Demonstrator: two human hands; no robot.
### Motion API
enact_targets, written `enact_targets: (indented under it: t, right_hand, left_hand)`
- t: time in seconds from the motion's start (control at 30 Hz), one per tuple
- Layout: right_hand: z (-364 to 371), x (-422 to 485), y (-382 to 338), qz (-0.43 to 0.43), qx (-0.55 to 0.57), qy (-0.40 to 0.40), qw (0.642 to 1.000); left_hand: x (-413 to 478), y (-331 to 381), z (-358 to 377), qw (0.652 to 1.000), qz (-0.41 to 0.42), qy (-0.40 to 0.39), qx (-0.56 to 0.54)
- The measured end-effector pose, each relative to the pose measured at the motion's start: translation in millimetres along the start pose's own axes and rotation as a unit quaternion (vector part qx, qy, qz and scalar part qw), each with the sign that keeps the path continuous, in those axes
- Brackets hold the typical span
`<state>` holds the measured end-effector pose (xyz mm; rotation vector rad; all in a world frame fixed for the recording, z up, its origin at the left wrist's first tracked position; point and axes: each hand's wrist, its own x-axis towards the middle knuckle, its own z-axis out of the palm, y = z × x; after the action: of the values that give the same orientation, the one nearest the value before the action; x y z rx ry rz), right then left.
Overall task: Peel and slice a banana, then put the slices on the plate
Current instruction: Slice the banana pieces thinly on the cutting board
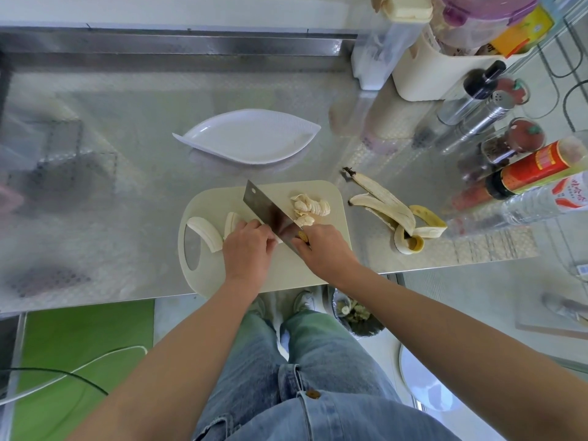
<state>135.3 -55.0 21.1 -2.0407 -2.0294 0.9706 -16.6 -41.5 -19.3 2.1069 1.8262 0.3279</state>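
Gripping one cleaver, two banana pieces uncut

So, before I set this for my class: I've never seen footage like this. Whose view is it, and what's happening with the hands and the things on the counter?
There is no machine here. A person wears one wide-angle camera on the head, looking down at their own arms. The left hand holds a banana piece steady on the cutting board. The right hand grips a cleaver, its blade beside those fingers. Cut slices lie right of the blade, and a spare piece sits at the board's left end. The white plate behind holds no slices yet. The peel lies to the right on the metal counter.
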Motion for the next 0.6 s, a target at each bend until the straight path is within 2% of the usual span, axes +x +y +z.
enact_targets:
  t: [0.4, 0.6]
  right_hand:
    - [11.4, 2.7, 2.8, 0.023, 0.011, -0.004, 1.000]
    - [10.0, -1.3, 4.4, 0.015, 0.050, 0.041, 0.998]
  left_hand:
    - [1.6, -1.3, 3.2, 1.000, 0.004, 0.007, 0.003]
    - [1.3, -2.1, 3.9, 1.000, 0.005, 0.013, -0.004]
